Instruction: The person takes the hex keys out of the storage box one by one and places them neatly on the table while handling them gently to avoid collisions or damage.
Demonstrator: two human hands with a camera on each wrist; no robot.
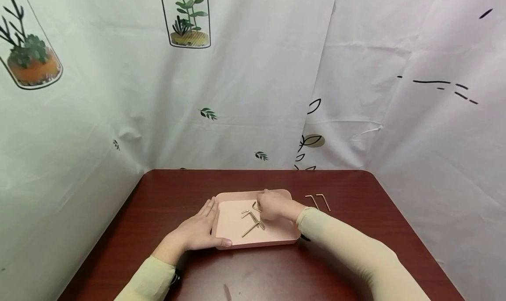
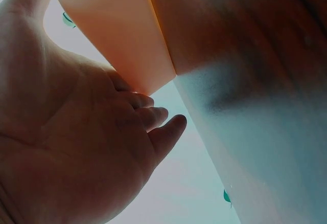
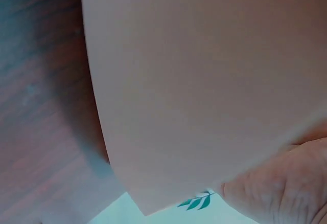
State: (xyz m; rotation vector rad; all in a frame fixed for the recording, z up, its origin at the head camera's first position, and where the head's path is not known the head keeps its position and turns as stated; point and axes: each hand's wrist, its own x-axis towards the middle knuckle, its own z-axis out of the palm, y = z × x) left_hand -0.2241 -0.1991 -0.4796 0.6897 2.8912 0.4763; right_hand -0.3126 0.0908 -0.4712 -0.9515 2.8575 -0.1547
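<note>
A shallow pink tray (image 1: 237, 244) stands on the table with several brass-coloured L-shaped hex keys (image 1: 250, 230) lying loosely crossed inside it. Against the tray's left side rests my left hand (image 1: 199, 228), its fingers straight along the wall and its thumb at the front rim. In the left wrist view, its palm and fingertips (image 2: 176, 127) show beside the tray wall (image 2: 117, 35). My right hand (image 1: 272, 205) reaches over the tray's right half with curled fingers, right at one hex key; its fingertips are hidden, so I cannot tell whether it pinches one.
Two more hex keys (image 1: 323, 202) lie side by side on the dark red wooden table (image 1: 178, 182), right of the tray and beyond my right forearm. White plant-printed sheets (image 1: 245, 81) hang close behind the table and along both sides.
</note>
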